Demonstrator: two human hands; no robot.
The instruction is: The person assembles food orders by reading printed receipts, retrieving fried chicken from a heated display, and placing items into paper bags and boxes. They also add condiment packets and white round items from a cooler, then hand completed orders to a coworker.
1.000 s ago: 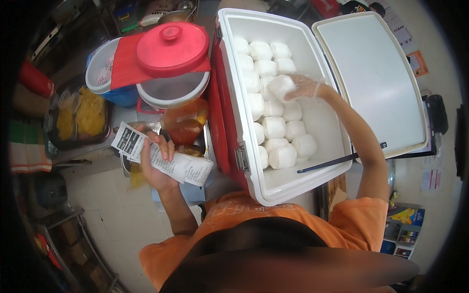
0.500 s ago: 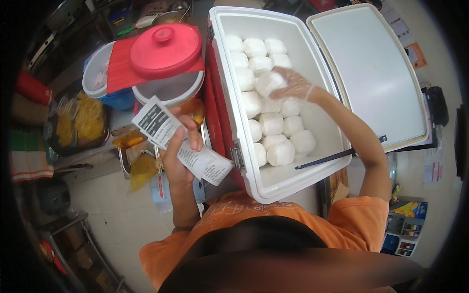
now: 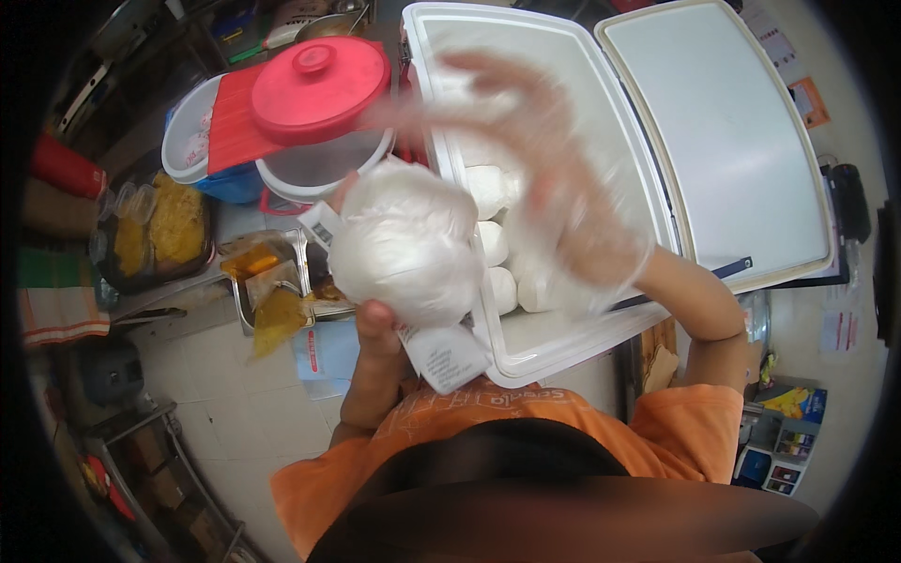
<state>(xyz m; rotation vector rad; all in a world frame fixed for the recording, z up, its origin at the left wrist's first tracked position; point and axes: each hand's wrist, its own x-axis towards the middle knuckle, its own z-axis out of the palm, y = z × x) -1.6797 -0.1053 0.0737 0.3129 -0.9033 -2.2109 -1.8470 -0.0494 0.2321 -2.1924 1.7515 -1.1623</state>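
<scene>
Left hand [image 3: 377,330] is holding a white wrapped bundle [image 3: 404,244] with printed slips [image 3: 450,358], blurred right hand [image 3: 558,183] is hovering, wide-fingered, over an open cooler [image 3: 554,39].

White bundle [image 3: 404,244], white-lined cooler [image 3: 554,357], pinkish-red lid [image 3: 314,89], orange shirt [image 3: 690,422], cloth [image 3: 58,305] banded green, white, orange.

A dark tray [image 3: 155,276] holds yellow food [image 3: 177,220], possibly noodles.

Dark print [image 3: 452,357] on white paper slip [image 3: 460,372]; pale lettering [image 3: 511,398] across orange shirt [image 3: 563,413].
</scene>
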